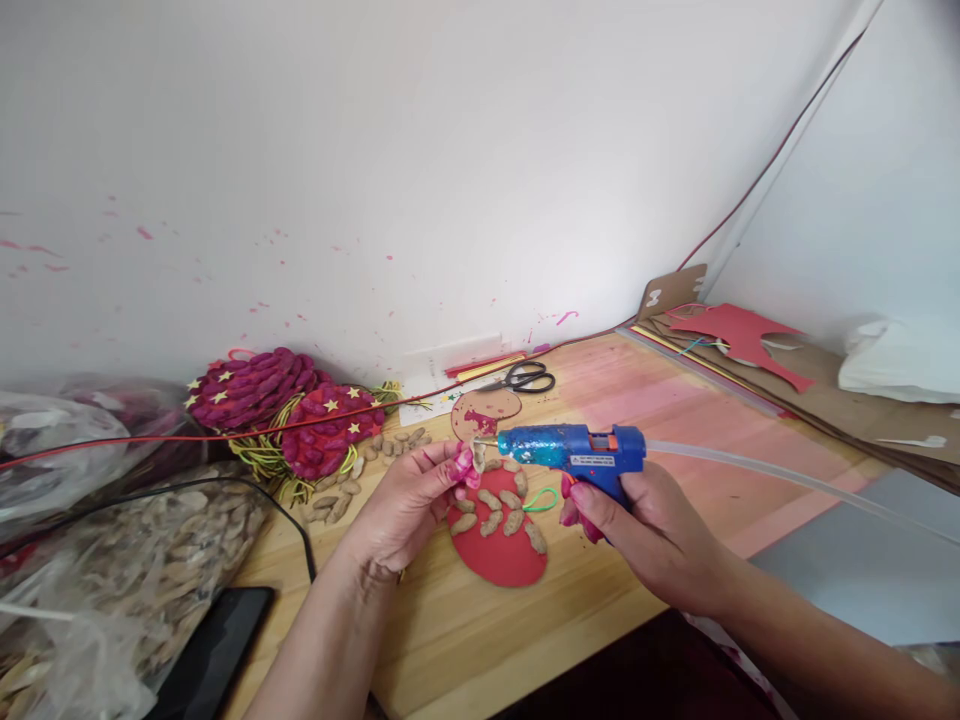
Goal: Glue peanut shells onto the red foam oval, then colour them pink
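My right hand [645, 525] is wrapped round the handle of a blue hot glue gun [570, 447], with a long clear glue stick [757, 470] running out of its back. Between the pink-stained fingertips of my left hand [416, 500] is a peanut shell [478, 456], and the gun's nozzle is at it. Below lies a red oval card [499, 555] with several peanut shells [491, 522] on its upper part. A green loop of cord [541, 499] sticks out from the card's right edge. Loose peanut shells [337, 500] lie left of my left hand.
Purple-red decorations with gold stars [255, 395] lean by the wall. Black-handled scissors [529, 377] and a stained cardboard oval [486, 412] lie behind the card. A bag of shells [187, 540] and a black phone [214, 650] are at left. A red cable [420, 395] crosses the table.
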{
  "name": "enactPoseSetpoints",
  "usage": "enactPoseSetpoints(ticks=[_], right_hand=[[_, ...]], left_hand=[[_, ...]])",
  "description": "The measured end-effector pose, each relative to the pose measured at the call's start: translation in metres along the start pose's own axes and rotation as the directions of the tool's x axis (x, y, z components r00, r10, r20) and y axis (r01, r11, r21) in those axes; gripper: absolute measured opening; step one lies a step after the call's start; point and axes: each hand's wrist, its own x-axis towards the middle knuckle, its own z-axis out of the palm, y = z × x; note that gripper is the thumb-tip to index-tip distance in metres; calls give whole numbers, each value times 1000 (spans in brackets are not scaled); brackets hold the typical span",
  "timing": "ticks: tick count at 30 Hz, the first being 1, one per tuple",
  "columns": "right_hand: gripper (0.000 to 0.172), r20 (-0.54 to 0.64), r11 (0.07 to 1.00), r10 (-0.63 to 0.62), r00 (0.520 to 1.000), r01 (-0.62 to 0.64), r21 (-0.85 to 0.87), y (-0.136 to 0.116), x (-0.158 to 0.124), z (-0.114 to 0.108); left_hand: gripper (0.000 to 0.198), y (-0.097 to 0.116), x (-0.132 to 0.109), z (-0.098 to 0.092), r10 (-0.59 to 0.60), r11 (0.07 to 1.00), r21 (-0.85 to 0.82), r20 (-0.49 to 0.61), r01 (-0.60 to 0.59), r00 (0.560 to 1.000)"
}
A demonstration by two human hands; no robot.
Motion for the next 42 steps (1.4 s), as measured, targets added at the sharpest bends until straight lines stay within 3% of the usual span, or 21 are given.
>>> enactPoseSetpoints(ticks=[15, 42], right_hand=[[42, 37, 997, -23, 999, 26, -77, 3, 1, -1], [40, -1, 986, -83, 997, 82, -142, 6, 0, -1]], left_hand=[[38, 0, 0, -1, 9, 1000, 11, -2, -9, 1000], [37, -3, 2, -6, 7, 1000, 3, 13, -7, 1000]])
